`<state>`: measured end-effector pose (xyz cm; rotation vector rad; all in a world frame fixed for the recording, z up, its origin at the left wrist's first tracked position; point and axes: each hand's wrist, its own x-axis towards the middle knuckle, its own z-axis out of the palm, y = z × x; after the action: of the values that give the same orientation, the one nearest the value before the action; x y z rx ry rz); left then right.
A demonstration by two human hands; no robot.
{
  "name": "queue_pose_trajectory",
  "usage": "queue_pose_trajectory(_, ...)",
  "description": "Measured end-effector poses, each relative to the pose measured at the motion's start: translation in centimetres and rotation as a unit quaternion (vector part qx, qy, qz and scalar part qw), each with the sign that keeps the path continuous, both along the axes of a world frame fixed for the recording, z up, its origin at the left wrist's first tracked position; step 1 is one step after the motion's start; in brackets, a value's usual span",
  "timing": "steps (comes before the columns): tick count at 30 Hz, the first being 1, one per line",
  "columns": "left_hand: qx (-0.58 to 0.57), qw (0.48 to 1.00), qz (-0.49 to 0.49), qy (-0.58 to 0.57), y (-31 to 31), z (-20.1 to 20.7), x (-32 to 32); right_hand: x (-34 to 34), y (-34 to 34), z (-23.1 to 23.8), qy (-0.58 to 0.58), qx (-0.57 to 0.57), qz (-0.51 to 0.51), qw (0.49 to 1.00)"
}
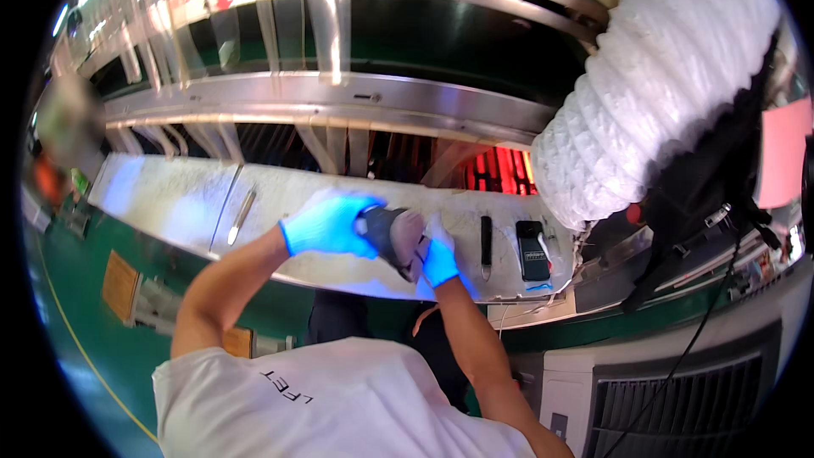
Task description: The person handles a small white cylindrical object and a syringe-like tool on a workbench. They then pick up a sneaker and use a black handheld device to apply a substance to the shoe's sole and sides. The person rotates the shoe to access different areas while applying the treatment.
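Note:
Between my hands is a dark grey shoe [392, 236] with a paler, pinkish area toward its right side, tilted above the white-topped bench [288, 191]. My left hand [335, 222], in a glove that looks bright blue under the light, is closed round the shoe's left end. At the opposite side, my right hand [439, 256], gloved too, grips the shoe's edge; its fingertips are partly hidden. A thin silver tool [242, 217] lies on the bench left of my hands. To the right rest a slim black-handled tool [486, 246] and a black phone-like device [532, 251].
Behind the bench runs a machine with a metal rail [365, 97], hanging clear plastic strips [331, 34] and a red-glowing opening [500, 171]. A thick white duct [653, 85] comes down at right. Wooden boards [121, 287] stand lower left. A blurred person [68, 123] is far left.

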<state>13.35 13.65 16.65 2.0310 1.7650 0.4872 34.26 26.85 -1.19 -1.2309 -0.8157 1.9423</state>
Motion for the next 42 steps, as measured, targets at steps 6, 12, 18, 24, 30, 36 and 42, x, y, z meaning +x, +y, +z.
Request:
queue_pose_trajectory(6, -0.072, 0.991, 0.02, 0.11, 3.2, 5.4, 6.4, 3.9, 0.1, -2.6, 0.261, 0.07, 0.1, 0.958)
queue_pose_trajectory(12, -0.091, 0.987, 0.051, 0.12, 4.5, 5.5, 7.2, 7.6, -0.1, 7.3, 0.203, 0.304, 0.205, 0.908)
queue_pose_trajectory(18, -0.1, 0.99, 0.065, 0.07, 4.5, 5.5, 6.7, 3.3, -1.4, 2.6, 0.423, 0.196, -0.023, 0.884)
queue_pose_trajectory(24, -0.049, 0.995, -0.021, 0.09, 5.0, 4.6, 5.8, 7.4, 0.8, 9.1, 0.19, 0.378, 0.148, 0.894)
queue_pose_trajectory(30, -0.123, 0.984, -0.131, 0.009, 10.5, 4.7, 2.1, 7.7, -1.2, 14.7, -0.002, 0.337, 0.105, 0.936)
queue_pose_trajectory(36, 0.128, 0.965, -0.05, -0.223, 4.7, -3.5, 1.1, 8.8, -1.4, 13.3, 0.016, 0.336, 0.135, 0.932)
queue_pose_trajectory(42, 0.061, 0.887, 0.215, -0.404, 0.6, -12.3, 9.1, 5.4, -4.5, 15.7, -0.104, 0.441, 0.134, 0.882)
